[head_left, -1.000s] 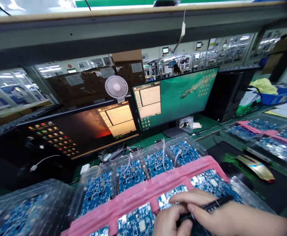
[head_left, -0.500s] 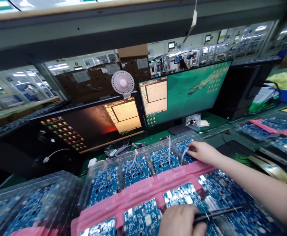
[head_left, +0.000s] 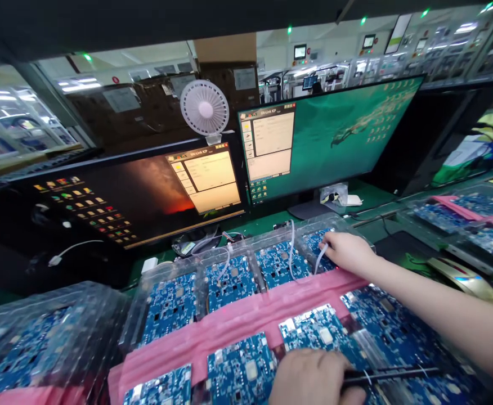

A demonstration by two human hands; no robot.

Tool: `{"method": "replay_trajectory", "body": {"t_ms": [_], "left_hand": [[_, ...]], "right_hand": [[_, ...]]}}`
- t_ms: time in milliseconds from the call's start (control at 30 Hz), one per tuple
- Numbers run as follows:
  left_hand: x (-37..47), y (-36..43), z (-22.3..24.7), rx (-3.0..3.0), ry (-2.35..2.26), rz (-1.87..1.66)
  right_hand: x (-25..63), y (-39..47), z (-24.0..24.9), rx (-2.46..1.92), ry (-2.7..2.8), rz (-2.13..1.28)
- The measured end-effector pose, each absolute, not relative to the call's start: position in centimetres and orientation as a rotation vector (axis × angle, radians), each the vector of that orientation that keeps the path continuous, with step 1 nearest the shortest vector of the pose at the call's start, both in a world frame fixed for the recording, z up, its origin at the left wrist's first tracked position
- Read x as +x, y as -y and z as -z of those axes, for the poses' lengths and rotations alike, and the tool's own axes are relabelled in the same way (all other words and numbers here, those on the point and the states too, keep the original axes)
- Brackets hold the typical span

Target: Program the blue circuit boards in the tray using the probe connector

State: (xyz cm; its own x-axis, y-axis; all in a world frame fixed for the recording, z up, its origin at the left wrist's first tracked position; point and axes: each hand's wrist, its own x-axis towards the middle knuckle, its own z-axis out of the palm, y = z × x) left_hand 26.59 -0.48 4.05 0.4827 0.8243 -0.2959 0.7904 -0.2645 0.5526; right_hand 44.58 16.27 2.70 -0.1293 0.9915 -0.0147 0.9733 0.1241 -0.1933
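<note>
My right hand: arm outstretched, pinching a white cable. My left hand: low, curled around a black stick-like tool. Between: pink strip, circuit board.

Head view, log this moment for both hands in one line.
right hand: at upper end of pale strip | left hand: holding black stick-like tool over blue boards | pink sheet: between board rows

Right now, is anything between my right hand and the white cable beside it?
Nothing visible stands between them: the right hand meets the white cable at its upper end. The pink strip lies nearer you, out of the way.
</note>
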Motion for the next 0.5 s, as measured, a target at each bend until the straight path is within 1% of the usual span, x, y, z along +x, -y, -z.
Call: {"method": "replay_trajectory", "body": {"t_ms": [200, 333, 433, 500], "left_hand": [[26.5, 0.7, -3.8, 2.081, -1.357, -0.157], [25.9, 0.9, -3.0, 2.153, -1.303, -0.297], [25.3, 1.0, -2.8, 2.232, -1.200, -0.396], [25.1, 1.0, -2.9, 2.274, -1.135, -0.421]], "right_hand": [[45.0, -17.0, -2.1, -1.983, 2.162, -0.290], [46.1, -16.9, -2.9, -1.955, 2.051, -0.303], [48.3, -15.1, -4.0, -1.940, 1.953, -0.296], [50.2, -12.7, -4.4, -1.841, 1.894, -0.384]]}}
